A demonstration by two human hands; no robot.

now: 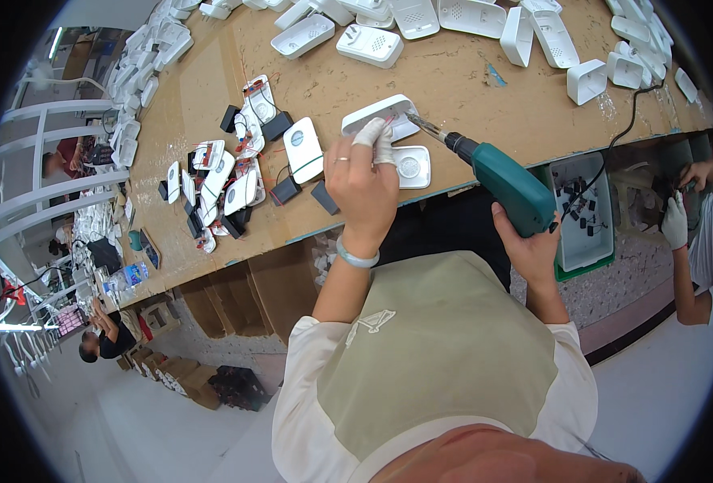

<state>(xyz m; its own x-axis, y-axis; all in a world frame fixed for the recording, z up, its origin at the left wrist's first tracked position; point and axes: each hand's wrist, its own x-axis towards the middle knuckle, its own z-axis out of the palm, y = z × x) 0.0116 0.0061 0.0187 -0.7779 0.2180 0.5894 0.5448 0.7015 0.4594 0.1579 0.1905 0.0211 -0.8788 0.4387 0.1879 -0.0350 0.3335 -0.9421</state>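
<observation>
My right hand (531,245) grips the rear of a green corded hot glue gun (513,179). Its metal tip points into the near side of a white plastic housing (380,109) lying on the workbench (324,88). Over that housing, my left hand (366,181) has its fingers bent together, some wrapped in white coverings. A small reddish bit shows at the fingertips; what they pinch is too small to make out. Just right of the left hand lies a white cover (412,167) with a round recess. Left of that hand is another white cover (303,150) with a wire.
Wired white covers with black blocks (219,181) are heaped on the left. White housings (370,46) line the far edge. The black cord (634,113) runs right. Below the bench edge stands a bin (583,213) of small black parts. Another person's gloved hand (676,221) is at far right.
</observation>
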